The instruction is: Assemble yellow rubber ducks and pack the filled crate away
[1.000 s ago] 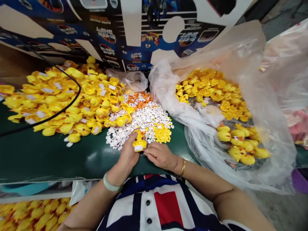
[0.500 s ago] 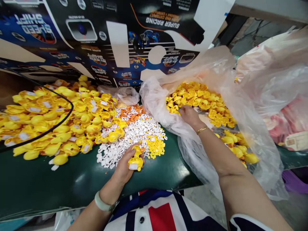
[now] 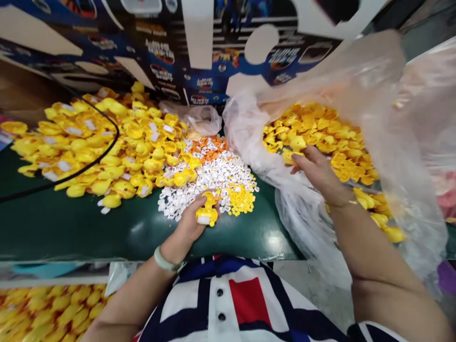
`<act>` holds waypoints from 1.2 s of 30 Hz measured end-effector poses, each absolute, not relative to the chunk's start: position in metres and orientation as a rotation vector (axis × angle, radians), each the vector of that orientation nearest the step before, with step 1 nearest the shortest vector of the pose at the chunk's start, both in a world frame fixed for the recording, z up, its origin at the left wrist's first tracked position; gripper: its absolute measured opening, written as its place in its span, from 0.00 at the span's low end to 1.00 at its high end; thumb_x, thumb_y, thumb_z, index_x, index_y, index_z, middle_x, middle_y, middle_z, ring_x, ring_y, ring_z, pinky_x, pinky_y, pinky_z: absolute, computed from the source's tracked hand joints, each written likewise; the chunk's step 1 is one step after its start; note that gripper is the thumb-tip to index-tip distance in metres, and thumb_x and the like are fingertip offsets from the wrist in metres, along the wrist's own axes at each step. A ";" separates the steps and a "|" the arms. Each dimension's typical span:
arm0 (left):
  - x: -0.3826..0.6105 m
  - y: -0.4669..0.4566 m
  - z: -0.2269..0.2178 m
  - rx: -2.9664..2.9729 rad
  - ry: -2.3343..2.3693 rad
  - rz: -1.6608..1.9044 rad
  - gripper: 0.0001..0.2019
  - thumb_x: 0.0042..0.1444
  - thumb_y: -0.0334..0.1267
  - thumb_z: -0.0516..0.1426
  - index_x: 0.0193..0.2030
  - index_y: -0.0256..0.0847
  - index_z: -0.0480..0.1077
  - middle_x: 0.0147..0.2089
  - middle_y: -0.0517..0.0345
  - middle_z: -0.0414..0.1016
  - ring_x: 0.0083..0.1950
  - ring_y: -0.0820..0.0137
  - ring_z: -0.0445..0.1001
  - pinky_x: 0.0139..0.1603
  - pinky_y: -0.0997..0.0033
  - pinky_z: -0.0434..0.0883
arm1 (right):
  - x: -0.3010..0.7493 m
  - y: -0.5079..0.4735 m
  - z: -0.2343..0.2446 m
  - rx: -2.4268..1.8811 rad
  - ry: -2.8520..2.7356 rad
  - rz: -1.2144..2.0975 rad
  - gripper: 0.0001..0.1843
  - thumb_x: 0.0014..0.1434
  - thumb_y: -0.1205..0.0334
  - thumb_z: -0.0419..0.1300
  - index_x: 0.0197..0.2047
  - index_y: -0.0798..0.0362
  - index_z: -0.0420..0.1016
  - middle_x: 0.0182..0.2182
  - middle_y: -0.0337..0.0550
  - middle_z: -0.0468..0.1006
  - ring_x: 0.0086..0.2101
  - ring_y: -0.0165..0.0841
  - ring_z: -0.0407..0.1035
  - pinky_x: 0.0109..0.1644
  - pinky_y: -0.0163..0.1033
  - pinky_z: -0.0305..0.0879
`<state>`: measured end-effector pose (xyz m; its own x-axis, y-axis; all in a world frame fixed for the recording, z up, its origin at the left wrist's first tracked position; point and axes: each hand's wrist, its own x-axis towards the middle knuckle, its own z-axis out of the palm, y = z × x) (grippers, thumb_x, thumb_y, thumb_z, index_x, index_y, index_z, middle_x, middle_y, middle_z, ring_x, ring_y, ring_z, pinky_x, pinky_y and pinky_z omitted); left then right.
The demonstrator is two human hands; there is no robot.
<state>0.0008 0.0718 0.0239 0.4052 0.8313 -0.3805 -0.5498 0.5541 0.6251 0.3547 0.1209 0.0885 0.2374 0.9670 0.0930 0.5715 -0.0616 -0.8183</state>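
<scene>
In the head view, my left hand (image 3: 190,222) is closed round a yellow duck half-shell (image 3: 208,205), its hollow side up with a white piece inside. It is held over the near edge of the small loose parts: white eye pieces (image 3: 185,192), yellow discs (image 3: 241,199) and orange pieces (image 3: 208,148). My right hand (image 3: 318,173) is at the mouth of a clear plastic bag (image 3: 245,118), its fingers closed on another yellow duck shell (image 3: 295,148). Beyond it in the bag lie many yellow duck half-shells (image 3: 317,123).
A big heap of yellow duck parts (image 3: 96,142) covers the left of the green table (image 3: 142,232). A black cable (image 3: 71,178) arches over it. Printed cardboard (image 3: 199,52) stands along the back. Below the table, at lower left, are more yellow ducks (image 3: 53,308).
My right hand has drawn back from the heap in the bag with a yellow duck shell in its fingers. My left hand keeps its duck half-shell. The camera view has tilted down.
</scene>
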 end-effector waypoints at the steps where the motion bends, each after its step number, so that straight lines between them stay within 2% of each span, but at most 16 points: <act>1: 0.000 0.072 0.025 0.424 0.727 0.929 0.19 0.53 0.44 0.60 0.51 0.40 0.68 0.33 0.53 0.76 0.30 0.65 0.76 0.28 0.69 0.71 | 0.338 0.101 0.089 -1.658 -1.441 0.863 0.19 0.61 0.51 0.59 0.51 0.51 0.68 0.42 0.48 0.78 0.36 0.39 0.77 0.32 0.41 0.74; 4: -0.002 0.070 0.030 0.381 0.729 0.980 0.19 0.53 0.44 0.60 0.50 0.40 0.68 0.34 0.54 0.75 0.32 0.66 0.75 0.31 0.69 0.71 | 0.274 0.039 0.075 -1.419 -1.433 1.451 0.19 0.64 0.49 0.55 0.54 0.49 0.65 0.40 0.46 0.80 0.34 0.38 0.78 0.28 0.40 0.75; 6: -0.004 0.066 0.034 0.377 0.746 1.005 0.19 0.52 0.43 0.60 0.50 0.40 0.68 0.34 0.55 0.75 0.31 0.67 0.75 0.31 0.69 0.71 | 0.234 0.006 0.057 -1.340 -1.543 1.548 0.17 0.66 0.52 0.53 0.55 0.49 0.63 0.39 0.44 0.80 0.33 0.35 0.78 0.28 0.38 0.74; 9: -0.011 0.060 0.037 0.384 0.780 1.022 0.19 0.51 0.43 0.61 0.49 0.39 0.69 0.34 0.54 0.76 0.31 0.68 0.75 0.31 0.70 0.70 | 0.197 -0.019 0.037 -1.441 -1.847 1.278 0.15 0.66 0.54 0.54 0.53 0.50 0.66 0.36 0.41 0.80 0.31 0.32 0.75 0.30 0.37 0.72; 12: -0.021 0.055 0.035 0.386 0.781 1.019 0.19 0.52 0.43 0.61 0.50 0.40 0.69 0.34 0.54 0.76 0.31 0.67 0.75 0.30 0.70 0.71 | 0.191 -0.021 0.033 -1.536 -2.041 0.936 0.11 0.65 0.53 0.57 0.45 0.50 0.73 0.36 0.42 0.77 0.35 0.34 0.73 0.36 0.40 0.71; 15: -0.027 0.052 0.031 0.384 0.759 1.027 0.19 0.53 0.43 0.60 0.50 0.39 0.68 0.34 0.53 0.76 0.31 0.65 0.76 0.30 0.68 0.71 | 0.201 -0.019 0.035 -1.607 -2.081 0.844 0.15 0.67 0.50 0.54 0.40 0.50 0.76 0.35 0.42 0.74 0.35 0.33 0.72 0.37 0.39 0.70; 19: -0.027 0.048 0.029 0.371 0.767 0.999 0.19 0.54 0.43 0.59 0.51 0.39 0.67 0.33 0.53 0.76 0.30 0.65 0.76 0.28 0.69 0.72 | 0.223 -0.021 0.039 -1.827 -2.130 0.775 0.21 0.65 0.43 0.55 0.45 0.51 0.76 0.35 0.43 0.75 0.31 0.34 0.73 0.34 0.41 0.71; 20: -0.025 0.048 0.030 0.367 0.778 0.989 0.19 0.54 0.43 0.59 0.51 0.39 0.67 0.33 0.53 0.76 0.30 0.65 0.76 0.27 0.69 0.71 | 0.227 -0.020 0.040 -1.837 -2.151 0.697 0.24 0.62 0.41 0.58 0.50 0.52 0.74 0.38 0.46 0.76 0.34 0.37 0.74 0.36 0.43 0.73; 22: -0.020 0.049 0.031 0.357 0.794 0.968 0.18 0.54 0.43 0.59 0.50 0.38 0.67 0.33 0.53 0.76 0.29 0.64 0.77 0.25 0.70 0.71 | 0.233 -0.017 0.044 -1.690 -2.278 0.550 0.33 0.58 0.42 0.64 0.60 0.52 0.69 0.52 0.55 0.74 0.49 0.46 0.73 0.47 0.51 0.75; 24: -0.014 0.050 0.034 0.346 0.796 0.937 0.18 0.54 0.43 0.59 0.49 0.38 0.67 0.32 0.53 0.76 0.28 0.64 0.76 0.23 0.70 0.69 | 0.234 -0.009 0.045 -1.384 -2.485 0.502 0.39 0.56 0.45 0.66 0.67 0.50 0.62 0.66 0.59 0.61 0.63 0.52 0.59 0.60 0.58 0.67; 25: -0.011 0.050 0.035 0.337 0.793 0.924 0.18 0.54 0.43 0.59 0.49 0.37 0.67 0.32 0.52 0.76 0.27 0.64 0.76 0.22 0.71 0.68 | 0.234 -0.004 0.045 -1.237 -2.576 0.506 0.40 0.57 0.48 0.67 0.68 0.49 0.60 0.69 0.58 0.54 0.67 0.52 0.52 0.64 0.60 0.63; 26: -0.008 0.051 0.037 0.326 0.790 0.916 0.18 0.54 0.44 0.60 0.48 0.37 0.68 0.32 0.52 0.76 0.27 0.64 0.76 0.22 0.71 0.68 | 0.232 0.001 0.045 -1.121 -2.641 0.517 0.40 0.58 0.50 0.67 0.69 0.48 0.59 0.71 0.57 0.51 0.69 0.51 0.48 0.66 0.61 0.60; 28: -0.005 0.051 0.039 0.305 0.793 0.911 0.18 0.54 0.45 0.59 0.48 0.37 0.69 0.32 0.52 0.76 0.26 0.65 0.75 0.22 0.71 0.68 | 0.229 0.012 0.043 -0.979 -2.710 0.550 0.37 0.60 0.55 0.66 0.69 0.48 0.59 0.71 0.55 0.51 0.69 0.49 0.46 0.67 0.60 0.58; 30: -0.005 0.051 0.039 0.295 0.805 0.908 0.18 0.56 0.48 0.59 0.47 0.37 0.69 0.30 0.53 0.76 0.25 0.65 0.75 0.21 0.71 0.67 | 0.225 0.021 0.041 -0.889 -2.733 0.585 0.31 0.61 0.59 0.64 0.66 0.48 0.64 0.69 0.55 0.56 0.68 0.48 0.49 0.67 0.60 0.59; 33: -0.009 0.050 0.039 0.284 0.833 0.930 0.19 0.58 0.51 0.57 0.45 0.37 0.70 0.29 0.53 0.76 0.25 0.65 0.75 0.21 0.71 0.67 | 0.220 0.029 0.041 -0.802 -2.713 0.641 0.21 0.61 0.57 0.64 0.57 0.49 0.73 0.65 0.55 0.62 0.64 0.48 0.58 0.63 0.58 0.65; 36: -0.011 0.050 0.038 0.267 0.841 0.994 0.20 0.60 0.54 0.56 0.43 0.36 0.71 0.30 0.52 0.76 0.27 0.67 0.75 0.25 0.71 0.70 | 0.213 0.032 0.048 -0.887 -2.492 0.625 0.21 0.59 0.54 0.65 0.55 0.51 0.72 0.63 0.58 0.60 0.61 0.48 0.61 0.62 0.57 0.66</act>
<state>-0.0111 0.0503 0.0384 0.2699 0.8231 -0.4997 -0.6294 0.5435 0.5553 0.2132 0.0322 0.0475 -0.7083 0.6662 0.2336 0.4773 0.6957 -0.5368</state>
